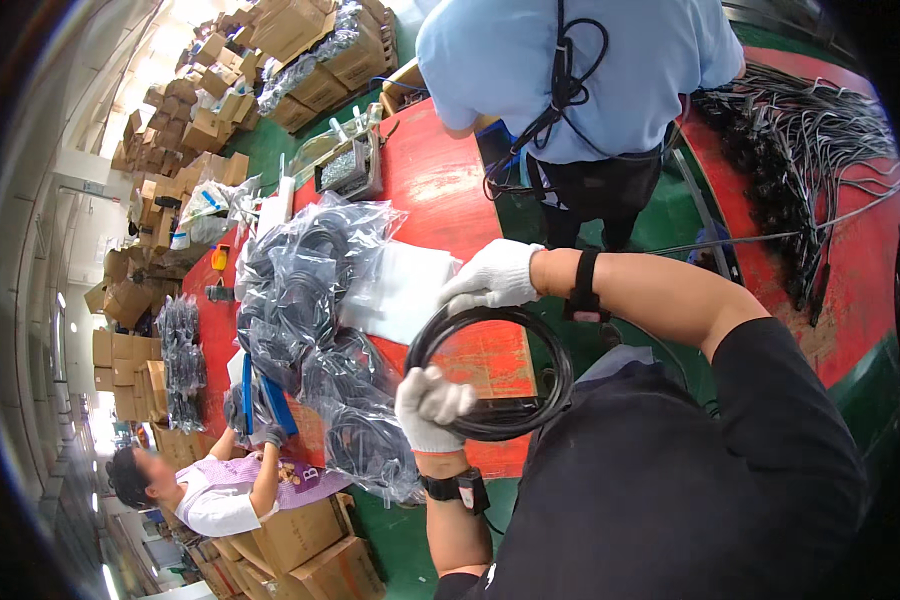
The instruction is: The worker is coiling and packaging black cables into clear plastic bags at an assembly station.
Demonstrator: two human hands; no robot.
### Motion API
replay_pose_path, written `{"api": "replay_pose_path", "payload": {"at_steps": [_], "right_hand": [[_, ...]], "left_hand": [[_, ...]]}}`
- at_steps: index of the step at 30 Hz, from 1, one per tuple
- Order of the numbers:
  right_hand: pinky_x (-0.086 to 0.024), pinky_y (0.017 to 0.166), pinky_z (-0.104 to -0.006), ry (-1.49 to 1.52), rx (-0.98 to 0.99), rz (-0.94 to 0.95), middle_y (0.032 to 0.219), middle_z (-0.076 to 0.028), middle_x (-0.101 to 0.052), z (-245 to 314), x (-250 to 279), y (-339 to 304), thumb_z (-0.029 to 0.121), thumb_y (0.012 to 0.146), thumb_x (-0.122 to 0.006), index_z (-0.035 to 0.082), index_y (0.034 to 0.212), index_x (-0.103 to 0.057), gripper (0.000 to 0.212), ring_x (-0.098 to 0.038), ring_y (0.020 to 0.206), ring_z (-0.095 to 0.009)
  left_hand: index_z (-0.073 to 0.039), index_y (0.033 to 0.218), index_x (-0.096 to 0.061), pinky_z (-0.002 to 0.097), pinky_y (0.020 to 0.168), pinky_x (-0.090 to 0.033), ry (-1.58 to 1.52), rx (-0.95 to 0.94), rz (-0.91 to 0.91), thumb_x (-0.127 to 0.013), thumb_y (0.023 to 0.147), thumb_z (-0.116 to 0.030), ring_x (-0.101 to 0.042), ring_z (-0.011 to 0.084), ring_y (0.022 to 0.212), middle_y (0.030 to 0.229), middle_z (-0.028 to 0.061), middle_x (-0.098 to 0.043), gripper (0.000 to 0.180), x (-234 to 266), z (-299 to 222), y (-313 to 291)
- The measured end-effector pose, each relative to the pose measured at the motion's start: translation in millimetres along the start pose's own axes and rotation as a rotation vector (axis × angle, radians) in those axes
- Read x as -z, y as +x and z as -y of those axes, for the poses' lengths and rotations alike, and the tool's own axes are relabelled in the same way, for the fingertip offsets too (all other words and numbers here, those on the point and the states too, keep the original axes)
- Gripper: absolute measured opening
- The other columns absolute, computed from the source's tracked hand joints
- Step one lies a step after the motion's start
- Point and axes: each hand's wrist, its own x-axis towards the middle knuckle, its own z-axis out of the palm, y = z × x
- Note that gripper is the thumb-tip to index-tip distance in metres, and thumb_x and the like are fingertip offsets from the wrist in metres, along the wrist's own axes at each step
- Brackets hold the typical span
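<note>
Worn red table point(450, 180), bagged black cables point(310, 300) piled on it, clear bag stack point(400, 290) — loose cables point(800, 170) far side

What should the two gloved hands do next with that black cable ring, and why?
Probably slide the coiled black cable into a clear bag from the flat stack. Both gloved hands, left hand and right hand, grip the finished loop, and the pile of bagged cables beside it shows coils already packed that way.

Two gloved hands point(470, 340), one black cable coil point(490, 372), two other people point(590, 80).
</note>
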Motion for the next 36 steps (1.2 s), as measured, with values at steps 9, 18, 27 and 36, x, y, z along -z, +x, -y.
{"api": "replay_pose_path", "payload": {"at_steps": [9, 18, 27, 36], "right_hand": [[-0.050, 0.106, -0.0428, 0.098, -0.636, 0.069, 0.133, -0.021, -0.070, -57, 0, -267, 0.037, 0.105, -0.058, 0.012, 0.138, -0.069, 0.043, -0.066, 0.124, -0.037], [-0.057, 0.068, -0.0459, -0.088, -0.122, 0.308, 0.089, -0.010, -0.073, 79, 31, -142, 0.039, 0.099, -0.065, 0.021, 0.117, -0.076, 0.027, -0.072, 0.080, -0.036], [-0.057, 0.080, -0.0442, 0.262, -0.100, 0.391, 0.094, -0.016, -0.076, 100, 44, -106, 0.038, 0.098, -0.065, 0.014, 0.109, -0.079, 0.029, -0.073, 0.091, -0.037], [-0.056, 0.075, -0.0440, 0.020, 0.100, -0.038, 0.095, -0.007, -0.073, 45, 26, -43, 0.040, 0.101, -0.066, 0.019, 0.108, -0.070, 0.023, -0.071, 0.087, -0.034]], "left_hand": [[-0.008, 0.088, -0.064, 0.0325, 0.064, -0.046, -0.327, -0.361, -0.327, -0.055, 0.110, -0.033, -0.044, 0.0061, 0.048, 0.054, -0.0122, -0.041, 0.034, 92, -76, -55], [-0.010, 0.089, -0.065, 0.0322, 0.064, -0.042, 0.012, -0.353, -0.388, -0.064, 0.108, -0.039, -0.042, 0.0111, 0.052, 0.059, -0.0071, -0.041, 0.035, 86, -49, 0], [-0.008, 0.098, -0.062, 0.0343, 0.063, -0.056, 0.661, -0.194, -0.312, -0.068, 0.098, -0.061, -0.069, 0.0190, 0.068, 0.076, 0.0060, -0.068, 0.053, 21, -6, 33], [-0.002, 0.097, -0.062, 0.0337, 0.056, -0.049, 0.722, 0.009, 0.163, -0.069, 0.091, -0.073, -0.055, 0.0177, 0.051, 0.060, 0.0019, -0.055, 0.071, -8, 39, 26]]}}
